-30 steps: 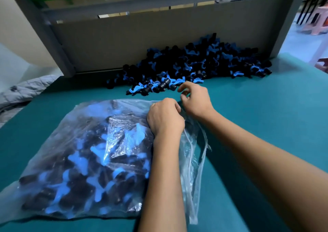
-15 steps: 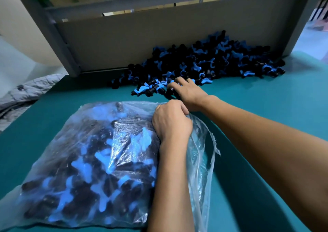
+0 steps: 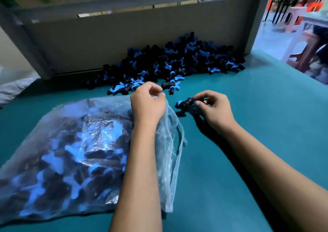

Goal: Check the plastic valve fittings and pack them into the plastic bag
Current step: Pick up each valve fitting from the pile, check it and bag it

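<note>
A clear plastic bag [image 3: 74, 143] holding several black and blue valve fittings lies on the teal table at the left. My left hand [image 3: 147, 104] pinches the bag's open edge at its far right corner. My right hand [image 3: 213, 105] holds a black valve fitting with a blue handle [image 3: 184, 103] by its end, just right of the bag's mouth and a little above the table. A big pile of loose valve fittings [image 3: 174, 63] lies at the back against the board. One single fitting [image 3: 169, 85] lies at the pile's near edge, between my hands.
A grey board and metal frame [image 3: 124, 34] close off the back of the teal table [image 3: 248, 143]. The table's right edge drops away to a floor with stools [image 3: 292, 17]. Crumpled pale material [image 3: 14, 88] lies off the left edge.
My right hand has come back from the pile toward me and to the right, now holding one fitting. My left hand has lifted the bag's edge slightly.
</note>
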Tool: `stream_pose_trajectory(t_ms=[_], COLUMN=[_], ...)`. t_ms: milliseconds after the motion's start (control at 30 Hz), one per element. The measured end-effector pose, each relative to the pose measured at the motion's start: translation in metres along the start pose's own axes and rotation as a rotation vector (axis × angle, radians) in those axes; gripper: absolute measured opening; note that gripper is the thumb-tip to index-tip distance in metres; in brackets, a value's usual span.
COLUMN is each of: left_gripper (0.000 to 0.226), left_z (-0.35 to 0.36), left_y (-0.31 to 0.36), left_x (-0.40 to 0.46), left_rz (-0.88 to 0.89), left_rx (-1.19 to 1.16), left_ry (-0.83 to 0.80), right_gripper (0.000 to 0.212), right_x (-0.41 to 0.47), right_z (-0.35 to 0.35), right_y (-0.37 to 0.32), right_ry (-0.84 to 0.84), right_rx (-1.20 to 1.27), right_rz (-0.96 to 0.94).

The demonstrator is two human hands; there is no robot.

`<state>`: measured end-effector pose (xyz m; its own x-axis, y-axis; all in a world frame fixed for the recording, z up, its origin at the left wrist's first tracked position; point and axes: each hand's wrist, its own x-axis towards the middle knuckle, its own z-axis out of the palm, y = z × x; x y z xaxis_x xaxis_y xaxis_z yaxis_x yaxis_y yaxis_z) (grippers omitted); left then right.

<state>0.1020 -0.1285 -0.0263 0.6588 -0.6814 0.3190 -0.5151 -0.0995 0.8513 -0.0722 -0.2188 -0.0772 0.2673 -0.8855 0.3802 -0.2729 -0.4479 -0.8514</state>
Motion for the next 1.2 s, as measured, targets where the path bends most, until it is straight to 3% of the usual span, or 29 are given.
stream_pose_trajectory(t_ms=[100, 167, 233, 367, 500, 667, 800, 933, 1100, 1200], left_gripper=[0.013, 0.025, 0.023, 0.003, 0.021, 0.020, 0.013, 0.017, 0.016, 0.017], left_z=[0.013, 0.024, 0.032, 0.033, 0.037, 0.043, 0.037, 0.031, 0.024, 0.026], left_y=[0.007, 0.009, 0.008, 0.006, 0.001, -0.002, -0.002, -0.002, -0.006, -0.005], left_x=[-0.005, -0.011, -0.019, -0.029, -0.028, -0.028, -0.028, -0.025, -0.017, -0.020], left_rz=[-0.125, -0.266, -0.357, -0.432, -0.411, -0.320, -0.409, -0.427, -0.452, -0.427], left_rx=[-0.246, -0.351, -0.433, -0.604, -0.604, -0.499, -0.645, -0.684, -0.725, -0.677], left_ry=[-0.150, -0.298, -0.383, -0.370, -0.318, -0.241, -0.342, -0.348, -0.282, -0.300], right_gripper=[0.016, 0.014, 0.016, 0.014, 0.016, 0.019, 0.010, 0.008, 0.011, 0.017], right_x=[-0.014, -0.019, -0.019, -0.018, -0.017, -0.018, -0.018, -0.017, -0.014, -0.015], right_z=[-0.013, -0.016, -0.015, -0.014, -0.014, -0.013, -0.010, -0.009, -0.014, -0.013], right_y=[0.003, 0.005, 0.007, 0.007, 0.006, 0.003, 0.003, 0.003, 0.008, 0.008], right_ry=[-0.016, -0.074, -0.101, -0.093, -0.044, -0.092, -0.042, -0.046, 0.132, 0.069], right_rx=[0.486, 0.607, 0.635, 0.662, 0.648, 0.572, 0.518, 0.544, 0.765, 0.726], right_rz=[0.158, 0.173, 0.169, 0.198, 0.195, 0.196, 0.175, 0.177, 0.306, 0.294])
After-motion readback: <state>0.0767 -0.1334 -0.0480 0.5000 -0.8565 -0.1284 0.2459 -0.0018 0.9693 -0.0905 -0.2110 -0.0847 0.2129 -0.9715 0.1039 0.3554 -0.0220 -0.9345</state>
